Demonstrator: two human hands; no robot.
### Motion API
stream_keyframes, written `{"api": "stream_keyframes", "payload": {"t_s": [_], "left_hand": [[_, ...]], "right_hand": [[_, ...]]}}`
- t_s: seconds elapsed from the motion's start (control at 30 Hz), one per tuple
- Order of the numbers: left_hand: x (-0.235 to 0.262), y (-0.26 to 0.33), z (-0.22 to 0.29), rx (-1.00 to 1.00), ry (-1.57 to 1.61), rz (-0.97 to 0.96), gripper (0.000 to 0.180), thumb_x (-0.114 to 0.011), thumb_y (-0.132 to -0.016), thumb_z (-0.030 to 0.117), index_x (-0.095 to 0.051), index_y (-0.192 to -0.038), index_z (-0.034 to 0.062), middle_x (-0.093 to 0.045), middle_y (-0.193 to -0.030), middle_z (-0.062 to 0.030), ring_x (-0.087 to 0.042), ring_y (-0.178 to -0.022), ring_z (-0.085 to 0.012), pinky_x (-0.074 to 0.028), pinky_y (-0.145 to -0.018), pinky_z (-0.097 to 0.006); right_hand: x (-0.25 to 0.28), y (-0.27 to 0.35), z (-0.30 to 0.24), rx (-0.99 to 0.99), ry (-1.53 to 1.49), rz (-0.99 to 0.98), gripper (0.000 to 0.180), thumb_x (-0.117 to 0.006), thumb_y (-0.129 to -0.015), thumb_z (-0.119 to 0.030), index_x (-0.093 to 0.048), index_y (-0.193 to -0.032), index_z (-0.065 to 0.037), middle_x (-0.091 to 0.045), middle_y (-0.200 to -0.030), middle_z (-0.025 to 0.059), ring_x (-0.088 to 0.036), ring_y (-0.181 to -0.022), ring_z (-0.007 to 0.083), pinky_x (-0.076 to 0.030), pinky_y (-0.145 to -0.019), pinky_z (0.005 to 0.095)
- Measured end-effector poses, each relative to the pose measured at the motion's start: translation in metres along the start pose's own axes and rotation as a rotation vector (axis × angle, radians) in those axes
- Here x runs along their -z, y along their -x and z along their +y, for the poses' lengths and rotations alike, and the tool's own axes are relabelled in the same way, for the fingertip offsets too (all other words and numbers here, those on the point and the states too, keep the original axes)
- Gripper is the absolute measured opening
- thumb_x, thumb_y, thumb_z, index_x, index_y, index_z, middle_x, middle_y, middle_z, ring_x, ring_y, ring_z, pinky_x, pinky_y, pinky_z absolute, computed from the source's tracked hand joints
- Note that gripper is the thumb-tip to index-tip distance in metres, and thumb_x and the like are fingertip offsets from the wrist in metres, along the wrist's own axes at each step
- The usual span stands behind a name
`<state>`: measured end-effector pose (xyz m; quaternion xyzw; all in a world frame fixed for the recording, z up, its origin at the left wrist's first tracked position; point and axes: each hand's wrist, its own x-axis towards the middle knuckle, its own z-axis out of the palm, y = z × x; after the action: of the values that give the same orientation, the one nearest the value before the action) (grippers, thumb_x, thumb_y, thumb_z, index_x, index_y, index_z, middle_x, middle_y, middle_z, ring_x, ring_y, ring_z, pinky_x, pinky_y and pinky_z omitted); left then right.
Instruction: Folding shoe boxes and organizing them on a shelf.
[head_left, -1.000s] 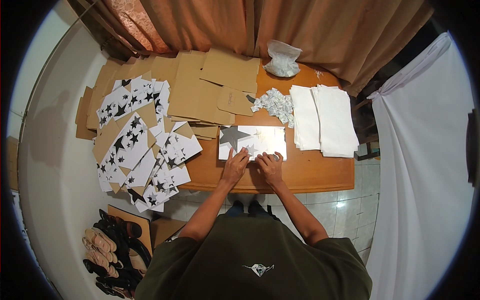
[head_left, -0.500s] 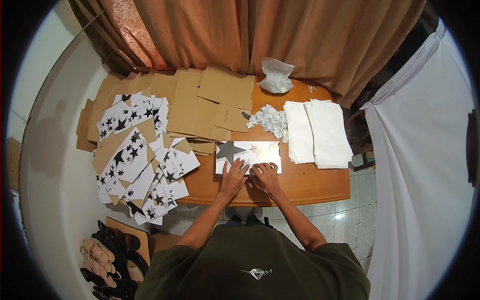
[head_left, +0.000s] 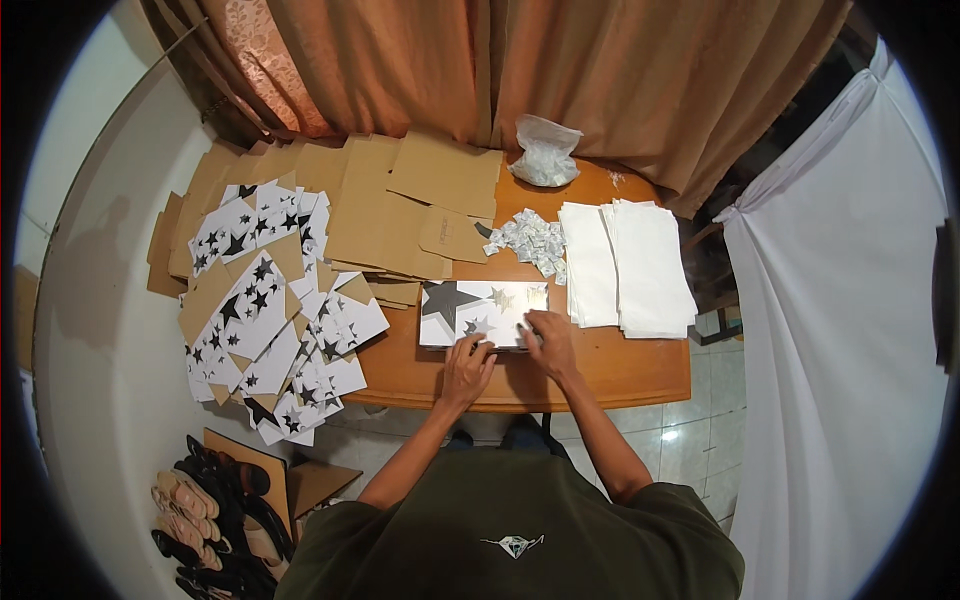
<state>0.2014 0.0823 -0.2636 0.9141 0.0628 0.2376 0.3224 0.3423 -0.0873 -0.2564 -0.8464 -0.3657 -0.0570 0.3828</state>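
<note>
A white cardboard box (head_left: 470, 308) patterned with dark and pale stars lies lengthwise before me on the wooden table, and its lid looks closed. My left hand (head_left: 467, 372) rests at the near long side, with spread, bent fingertips touching the edge. Toward the right end, my right hand (head_left: 552, 345) lies over the near corner, its thumb apart from its fingers. Neither hand is wrapped around anything. The fingers and wrists hide part of the box's near side.
Flat star-patterned cardboard boxes (head_left: 262, 318) pile up on the left beside brown cardboard sheets (head_left: 388, 218). Small white packets (head_left: 535, 240) lie beyond the box, near a clear plastic bag (head_left: 546, 160). White paper stacks (head_left: 650, 265) sit right. Shoes (head_left: 205, 500) stand lower left.
My right hand has shifted right along the box and turned. My left hand has slid back from the top to the near edge, uncovering more of the lid.
</note>
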Motion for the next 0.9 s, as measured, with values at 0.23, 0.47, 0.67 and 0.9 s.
{"api": "stream_keyframes", "payload": {"t_s": [0.23, 0.47, 0.67, 0.9], "left_hand": [[-0.085, 0.022, 0.061, 0.701, 0.519, -0.180, 0.024, -0.075, -0.088, 0.017, -0.065, -0.101, -0.0004, -0.070, -0.097, -0.0128, -0.070, -0.092, -0.0262, -0.055, -0.080, -0.038], [-0.206, 0.023, 0.143, 0.878, 0.637, 0.167, 0.088, -0.089, -0.076, 0.017, -0.033, -0.142, -0.0006, -0.048, -0.138, -0.0254, -0.059, -0.118, -0.0306, -0.052, -0.099, -0.039], [-0.228, 0.009, 0.202, 0.950, 0.413, 0.384, 0.102, -0.091, -0.073, 0.022, -0.027, -0.148, -0.0038, -0.043, -0.143, -0.0273, -0.053, -0.129, -0.0351, -0.047, -0.106, -0.046], [-0.197, 0.023, 0.227, 0.777, 0.183, 0.609, 0.091, -0.079, -0.085, 0.010, -0.024, -0.157, 0.0003, -0.041, -0.142, -0.0221, -0.047, -0.134, -0.0368, -0.041, -0.113, -0.045]], "right_hand": [[0.044, -0.021, 0.111, -0.224, -0.162, 0.004, 0.043, -0.061, -0.096, -0.026, -0.063, -0.130, -0.001, -0.067, -0.122, 0.0243, -0.061, -0.119, 0.0372, -0.047, -0.103, 0.0418], [0.076, -0.023, 0.183, -0.373, -0.559, -0.419, 0.052, -0.056, -0.105, -0.031, -0.047, -0.149, -0.004, -0.068, -0.123, 0.0186, -0.063, -0.113, 0.0233, -0.049, -0.096, 0.0309], [0.096, -0.016, 0.210, -0.307, -0.755, -0.499, 0.050, -0.058, -0.102, -0.025, -0.050, -0.147, -0.004, -0.060, -0.131, 0.0175, -0.059, -0.115, 0.0253, -0.047, -0.099, 0.0341], [0.153, -0.008, 0.164, -0.030, -0.772, -0.632, 0.052, -0.063, -0.095, -0.012, -0.051, -0.145, -0.004, -0.053, -0.136, 0.0159, -0.058, -0.117, 0.0257, -0.047, -0.098, 0.0345]]}}
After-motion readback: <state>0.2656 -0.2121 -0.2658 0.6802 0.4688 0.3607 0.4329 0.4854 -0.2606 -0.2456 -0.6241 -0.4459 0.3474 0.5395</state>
